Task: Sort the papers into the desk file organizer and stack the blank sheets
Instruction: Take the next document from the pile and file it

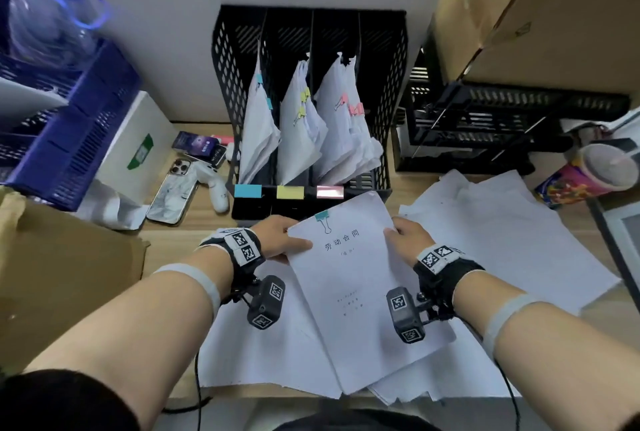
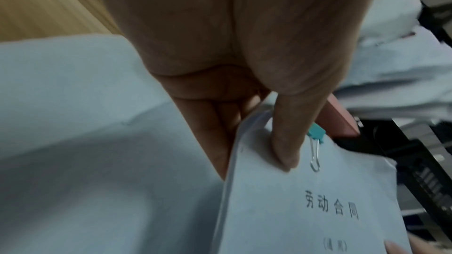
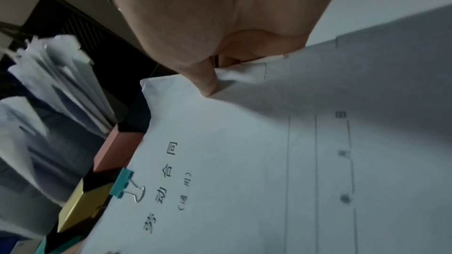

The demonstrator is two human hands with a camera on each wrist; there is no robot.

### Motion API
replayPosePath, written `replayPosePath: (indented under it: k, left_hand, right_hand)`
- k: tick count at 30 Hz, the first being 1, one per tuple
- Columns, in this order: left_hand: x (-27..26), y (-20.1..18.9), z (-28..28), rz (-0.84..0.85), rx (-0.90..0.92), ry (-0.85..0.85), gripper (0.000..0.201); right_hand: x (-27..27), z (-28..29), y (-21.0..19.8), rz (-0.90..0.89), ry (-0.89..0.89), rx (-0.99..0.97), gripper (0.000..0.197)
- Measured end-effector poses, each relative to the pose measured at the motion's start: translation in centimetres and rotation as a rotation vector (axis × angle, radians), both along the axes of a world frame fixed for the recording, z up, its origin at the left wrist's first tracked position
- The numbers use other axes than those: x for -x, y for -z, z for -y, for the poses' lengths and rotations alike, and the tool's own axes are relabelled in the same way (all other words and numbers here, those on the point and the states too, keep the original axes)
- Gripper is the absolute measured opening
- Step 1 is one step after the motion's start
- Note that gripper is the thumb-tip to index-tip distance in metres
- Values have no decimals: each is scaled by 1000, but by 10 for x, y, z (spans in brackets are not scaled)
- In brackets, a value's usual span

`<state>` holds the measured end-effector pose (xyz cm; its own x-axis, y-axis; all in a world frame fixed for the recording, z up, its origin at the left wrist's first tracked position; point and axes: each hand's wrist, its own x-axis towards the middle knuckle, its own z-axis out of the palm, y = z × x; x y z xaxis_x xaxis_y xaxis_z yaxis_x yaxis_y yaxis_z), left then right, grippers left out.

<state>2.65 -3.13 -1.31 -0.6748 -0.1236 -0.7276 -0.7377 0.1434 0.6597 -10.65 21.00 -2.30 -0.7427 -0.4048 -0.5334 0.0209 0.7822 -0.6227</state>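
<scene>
A printed document [image 1: 360, 285] bound with a teal binder clip [image 1: 322, 215] is held just in front of the black file organizer [image 1: 228, 84]. My left hand [image 1: 280, 240] pinches its left edge, thumb on top [image 2: 283, 154]. My right hand [image 1: 407, 238] pinches its right edge, thumb on the page [image 3: 208, 84]. The organizer's front carries blue [image 1: 247, 191], yellow [image 1: 290, 192] and pink [image 1: 330, 191] labels. Clipped papers stand in three of its slots. Blank sheets [image 1: 502, 233] lie spread on the desk to the right and under the document.
A phone [image 1: 173, 193] and a white controller [image 1: 216, 188] lie left of the organizer. Beside them are a white box [image 1: 138, 150] and a blue crate [image 1: 69, 140]. A cardboard box [image 1: 62, 275] sits at the left. Black trays [image 1: 485, 126] and a colourful cup [image 1: 588, 174] stand at the right.
</scene>
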Motion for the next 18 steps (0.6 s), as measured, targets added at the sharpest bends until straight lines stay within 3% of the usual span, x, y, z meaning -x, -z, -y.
replayPosePath:
  k: [8, 11, 18]
  left_hand:
    - [-29, -6, 49, -29, 10, -60, 21]
    - [-35, -9, 60, -52, 25, -66, 21]
    - [-42, -19, 76, -56, 21, -45, 22]
  right_hand:
    - [-31, 38, 0, -61, 3, -71, 18]
    - [-39, 52, -6, -122, 37, -167, 28]
    - [-80, 96, -26, -185, -116, -210, 36]
